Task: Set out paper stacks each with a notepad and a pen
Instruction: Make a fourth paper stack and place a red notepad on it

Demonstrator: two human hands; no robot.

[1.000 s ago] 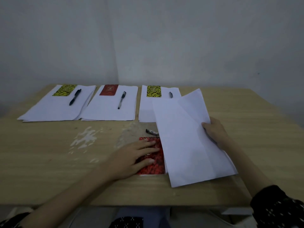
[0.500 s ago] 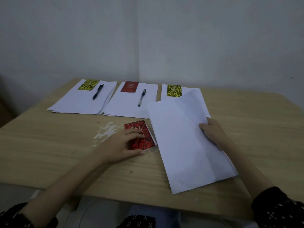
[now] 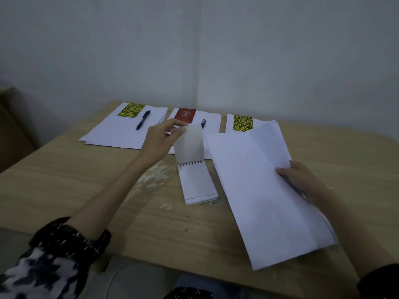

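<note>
Half a second ago the red notepad lay shut under the left hand; now the spiral notepad [image 3: 198,182] lies open on the table [image 3: 64,190], its cover [image 3: 190,143] lifted upright, pinched at its top edge by the left hand [image 3: 160,140]. Along the far edge lie three paper stacks [image 3: 121,131], each with a notepad; pens [image 3: 143,120] show on two. At right, the right hand [image 3: 302,180] is closed on the edge of a loose paper stack [image 3: 265,190] just beside the notepad.

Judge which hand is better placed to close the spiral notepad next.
Left. The left hand is pinching the raised cover of the spiral notepad, while the right hand grips the loose paper stack.
</note>
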